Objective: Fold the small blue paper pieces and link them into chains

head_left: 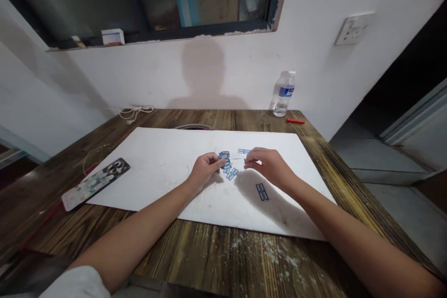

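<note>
My left hand (206,167) pinches the edge of a bunch of small flat pieces with blue rectangular outlines (226,158), thumb on top. One more blue-outlined piece (232,174) lies at the lower end of the bunch. To the right, my right hand (263,162) hovers low over the white board with thumb and fingers drawn together; whatever is between the fingertips is too small to make out. Just beyond those fingers lies another blue-outlined piece (243,151), partly covered by the hand. A separate blue-outlined piece (262,192) rests in the shadow under my right wrist.
The white board (157,163) covers much of the wooden table (209,251). A phone in a patterned case (96,184) overlaps its left edge. At the back are a white cord (136,111), a water bottle (284,95) and a red stick-like object (295,121).
</note>
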Tool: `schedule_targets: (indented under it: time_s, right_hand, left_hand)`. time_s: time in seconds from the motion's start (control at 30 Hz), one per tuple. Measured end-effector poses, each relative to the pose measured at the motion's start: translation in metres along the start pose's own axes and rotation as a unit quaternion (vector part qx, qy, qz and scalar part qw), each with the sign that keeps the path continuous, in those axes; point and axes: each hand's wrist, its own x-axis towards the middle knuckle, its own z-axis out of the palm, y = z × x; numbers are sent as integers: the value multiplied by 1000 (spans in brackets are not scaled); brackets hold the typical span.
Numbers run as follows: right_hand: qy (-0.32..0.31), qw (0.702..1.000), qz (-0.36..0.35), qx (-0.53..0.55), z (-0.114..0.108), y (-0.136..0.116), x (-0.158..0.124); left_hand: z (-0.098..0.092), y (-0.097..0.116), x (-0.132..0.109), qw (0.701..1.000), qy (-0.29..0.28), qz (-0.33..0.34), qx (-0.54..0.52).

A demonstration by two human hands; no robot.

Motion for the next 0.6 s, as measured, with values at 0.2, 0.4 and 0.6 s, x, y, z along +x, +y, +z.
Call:
schedule_targets:
  time_s: [0.2,0.4,0.6]
  right_hand:
    - [54,990,-64,112,2,-18,1]
    - [60,978,36,198,17,-13,-3]
    - [76,930,169,317,27,-10,-6]
  left_hand:
    - [1,3,-1,999,-25,-6,20]
    - [-1,1,-2,997,-72,8,-2]
    - [-1,-4,-2,994,-106,6,9]
